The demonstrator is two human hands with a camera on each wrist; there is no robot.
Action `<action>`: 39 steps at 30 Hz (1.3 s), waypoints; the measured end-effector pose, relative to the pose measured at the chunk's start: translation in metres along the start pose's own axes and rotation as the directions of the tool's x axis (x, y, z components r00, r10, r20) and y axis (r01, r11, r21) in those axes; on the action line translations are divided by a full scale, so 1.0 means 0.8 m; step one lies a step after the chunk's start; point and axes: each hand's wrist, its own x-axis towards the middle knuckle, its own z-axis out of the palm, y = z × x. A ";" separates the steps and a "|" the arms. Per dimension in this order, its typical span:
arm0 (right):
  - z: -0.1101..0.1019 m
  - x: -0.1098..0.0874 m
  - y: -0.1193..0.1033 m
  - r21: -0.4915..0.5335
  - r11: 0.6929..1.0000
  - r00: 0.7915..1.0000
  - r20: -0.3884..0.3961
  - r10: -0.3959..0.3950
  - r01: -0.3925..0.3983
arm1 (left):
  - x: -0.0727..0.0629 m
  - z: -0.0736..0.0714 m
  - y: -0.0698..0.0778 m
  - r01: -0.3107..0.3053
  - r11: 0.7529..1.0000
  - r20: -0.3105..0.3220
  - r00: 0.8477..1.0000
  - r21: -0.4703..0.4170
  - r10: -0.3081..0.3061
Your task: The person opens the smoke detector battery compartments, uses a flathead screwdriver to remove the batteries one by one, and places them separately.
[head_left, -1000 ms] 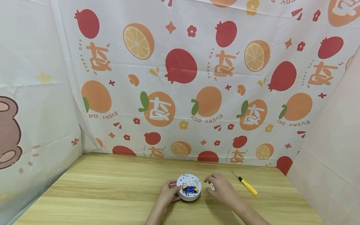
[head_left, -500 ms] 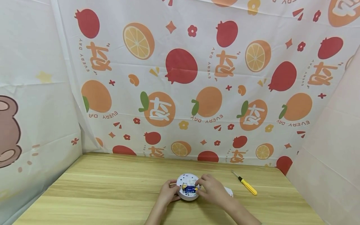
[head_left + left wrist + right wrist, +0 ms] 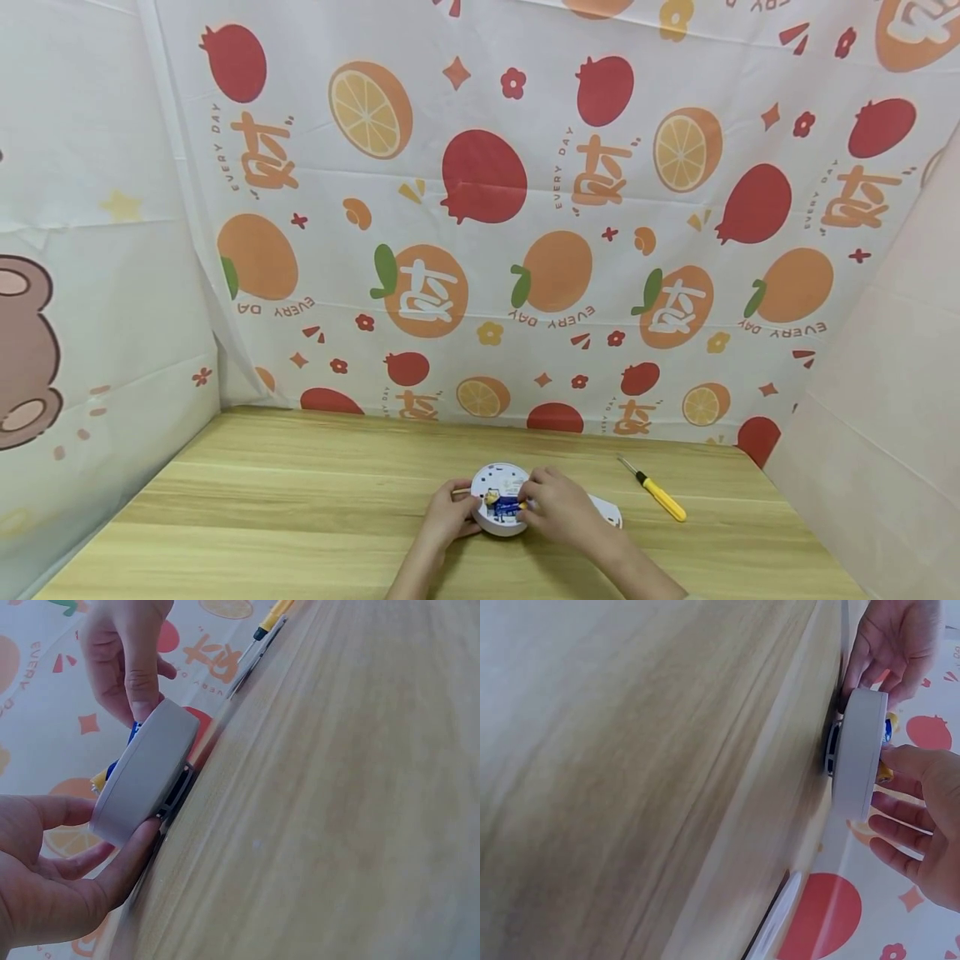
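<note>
A round white device (image 3: pixel 497 477) lies on the table with its flat underside, holes and a label facing up. In its middle sits a blue thing with yellow ends (image 3: pixel 506 507), possibly a battery; the left wrist view shows it standing proud of the surface. My left hand (image 3: pixel 446 514) grips the device's left edge, thumb and fingers on opposite faces. My right hand (image 3: pixel 564 505) pinches the right end of the blue-and-yellow thing, its fingertips partly hiding that end. From the right wrist view, the device (image 3: pixel 857 754) appears side-on, a dark part beneath it.
A screwdriver (image 3: pixel 662 497) with a yellow handle lies on the table to the right, its shaft pointing away. Behind my right hand, a flat white piece (image 3: pixel 609 512) is partly covered. Printed cloth (image 3: pixel 480 350) hangs along the table's back edge.
My right hand has moved left from the white piece to the device, where its fingers have come onto the blue-and-yellow thing. The left hand keeps its grip in place.
</note>
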 end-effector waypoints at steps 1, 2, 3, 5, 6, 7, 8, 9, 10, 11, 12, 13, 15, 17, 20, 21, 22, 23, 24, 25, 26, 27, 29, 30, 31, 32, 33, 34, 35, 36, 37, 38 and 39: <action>0.000 0.001 0.000 -0.005 1.000 1.000 0.000 -0.002 0.002 | 0.000 0.000 0.000 0.002 1.000 -0.001 1.000 0.000 -0.002; 0.000 0.001 -0.001 -0.008 1.000 1.000 0.002 -0.001 0.001 | 0.000 0.000 0.000 0.002 1.000 0.000 1.000 0.000 -0.002; 0.000 0.002 -0.001 -0.007 1.000 1.000 0.005 0.002 -0.002 | 0.000 0.000 0.000 0.002 1.000 0.000 1.000 -0.001 -0.002; 0.000 0.004 -0.002 -0.013 1.000 1.000 0.011 0.006 -0.006 | -0.001 -0.001 0.001 0.000 1.000 0.001 1.000 -0.005 0.000; 0.000 0.004 -0.002 -0.014 1.000 1.000 0.013 0.008 -0.008 | -0.001 -0.001 0.001 -0.003 1.000 0.000 1.000 -0.008 0.003; 0.001 0.005 -0.002 -0.019 1.000 1.000 0.012 0.007 -0.007 | 0.000 -0.001 0.001 -0.005 1.000 -0.001 1.000 -0.009 0.005; 0.001 0.006 -0.002 -0.023 1.000 1.000 0.015 0.010 -0.010 | 0.000 -0.001 0.002 -0.008 1.000 -0.001 1.000 -0.010 0.008; 0.001 0.007 -0.001 -0.029 1.000 1.000 0.017 0.010 -0.009 | -0.001 -0.001 0.003 -0.010 1.000 -0.002 1.000 -0.012 0.010; 0.001 0.008 -0.001 -0.034 0.999 1.000 0.017 0.006 -0.006 | -0.001 -0.002 0.003 -0.011 1.000 -0.004 1.000 -0.013 0.011; 0.002 0.008 -0.001 -0.038 0.999 1.000 0.021 0.007 -0.006 | -0.001 -0.002 0.003 -0.012 1.000 -0.004 1.000 -0.012 0.012; 0.002 0.009 -0.001 -0.040 0.999 1.000 0.022 0.004 -0.003 | -0.001 -0.002 0.004 -0.011 1.000 -0.005 1.000 -0.011 0.011; 0.002 0.009 -0.001 -0.043 0.999 1.000 0.025 0.002 -0.001 | -0.001 -0.002 0.004 -0.009 1.000 -0.005 1.000 -0.011 0.009; 0.002 0.010 -0.001 -0.045 0.999 1.000 0.029 0.001 0.000 | -0.001 -0.001 0.004 -0.005 1.000 -0.005 1.000 -0.012 0.005; 0.001 0.010 -0.001 -0.048 0.999 1.000 0.030 -0.001 0.002 | -0.001 -0.001 0.004 0.000 1.000 -0.005 1.000 -0.011 0.000; -0.001 0.009 -0.001 -0.042 0.999 1.000 0.019 -0.007 0.008 | 0.000 -0.001 0.005 0.006 1.000 -0.005 1.000 -0.010 -0.006; -0.002 0.008 -0.001 -0.036 0.999 1.000 0.015 -0.007 0.007 | 0.000 -0.001 0.005 0.007 1.000 -0.004 1.000 -0.009 -0.007; -0.003 0.008 -0.001 -0.028 1.000 1.000 0.013 -0.005 0.005 | 0.000 -0.001 0.005 0.008 1.000 -0.005 1.000 -0.007 -0.008; -0.004 0.007 -0.001 -0.018 1.000 1.000 0.011 -0.001 0.002 | 0.000 -0.001 0.006 0.010 1.000 -0.004 1.000 -0.005 -0.010; -0.006 0.007 -0.001 -0.007 1.000 1.000 0.009 0.001 -0.001 | 0.000 -0.001 0.006 0.011 1.000 -0.005 1.000 -0.004 -0.011; -0.007 0.007 -0.002 0.002 1.000 1.000 0.011 0.007 -0.007 | 0.000 -0.001 0.007 0.012 1.000 -0.004 1.000 -0.003 -0.012; -0.008 0.006 -0.001 0.013 1.000 1.000 0.006 0.012 -0.012 | 0.000 -0.001 0.007 0.014 1.000 -0.004 1.000 -0.004 -0.014; -0.008 0.005 -0.001 0.019 1.000 1.000 0.001 0.016 -0.016 | 0.000 -0.001 0.007 0.014 1.000 -0.004 1.000 -0.005 -0.014; -0.009 0.004 0.000 0.033 0.999 1.000 -0.008 0.025 -0.024 | 0.000 0.000 0.006 0.014 1.000 -0.002 1.000 -0.009 -0.014; -0.009 0.003 0.000 0.037 0.999 1.000 -0.014 0.027 -0.026 | 0.000 0.000 0.006 0.015 1.000 -0.001 1.000 -0.010 -0.015; -0.009 0.002 0.001 0.042 0.999 0.999 -0.022 0.029 -0.028 | 0.000 0.000 0.005 0.014 1.000 -0.001 1.000 -0.013 -0.014; -0.010 0.001 0.001 0.047 0.998 0.999 -0.028 0.031 -0.030 | 0.000 0.000 0.005 0.013 1.000 -0.001 1.000 -0.014 -0.013; -0.010 0.000 0.002 0.050 0.998 0.999 -0.032 0.032 -0.031 | 0.000 0.000 0.005 0.013 1.000 -0.001 1.000 -0.013 -0.013; -0.010 -0.001 0.002 0.052 0.998 0.999 -0.037 0.032 -0.030 | 0.000 0.000 0.004 0.012 1.000 -0.002 1.000 -0.012 -0.012; -0.010 -0.001 0.003 0.051 0.998 0.999 -0.041 0.031 -0.029 | 0.000 0.000 0.004 0.011 1.000 -0.003 1.000 -0.012 -0.012; -0.010 -0.002 0.003 0.049 0.998 0.998 -0.046 0.031 -0.029 | 0.000 0.000 0.004 0.010 1.000 -0.004 1.000 -0.011 -0.011; -0.011 -0.003 0.003 0.047 0.998 0.998 -0.050 0.032 -0.029 | -0.001 0.000 0.004 0.010 1.000 -0.005 1.000 -0.011 -0.010; -0.011 -0.004 0.004 0.043 0.999 0.998 -0.054 0.033 -0.031 | -0.001 0.000 0.003 0.009 1.000 -0.006 1.000 -0.009 -0.009; -0.011 -0.005 0.004 0.039 0.999 0.998 -0.057 0.037 -0.034 | -0.001 0.000 0.003 0.008 1.000 -0.006 1.000 -0.010 -0.008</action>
